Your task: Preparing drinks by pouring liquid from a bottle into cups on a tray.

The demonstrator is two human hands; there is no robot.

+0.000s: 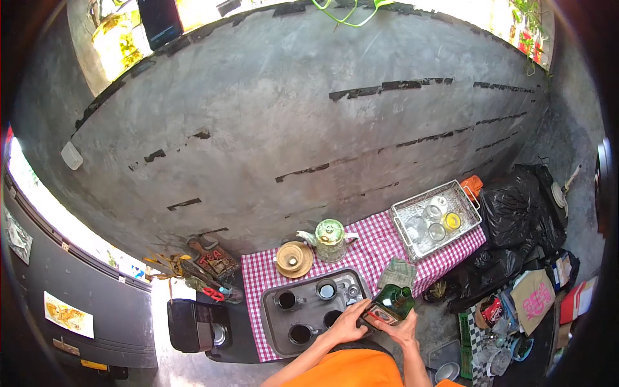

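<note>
A green glass bottle (400,296) with a label on its side is tilted between my hands, over the tray's right edge. My right hand (402,331) grips it from the near side. At its left end, my left hand (348,323) has its fingers around the bottle's base. Just left of the hands lies a dark grey tray (309,314). On it stand several clear glass mugs (301,334) of dark liquid and a small clear vessel (353,290). My left forearm partly covers the tray's near right corner. Beyond the bottle is a folded greenish cloth (397,272).
A red checked tablecloth (367,237) covers the table. Behind the tray are a green-lidded teapot (331,242) and a cup on a saucer (294,261). A white wire basket (425,242) holds glasses. Left stands a black appliance (191,326); right are black plastic bags (512,213).
</note>
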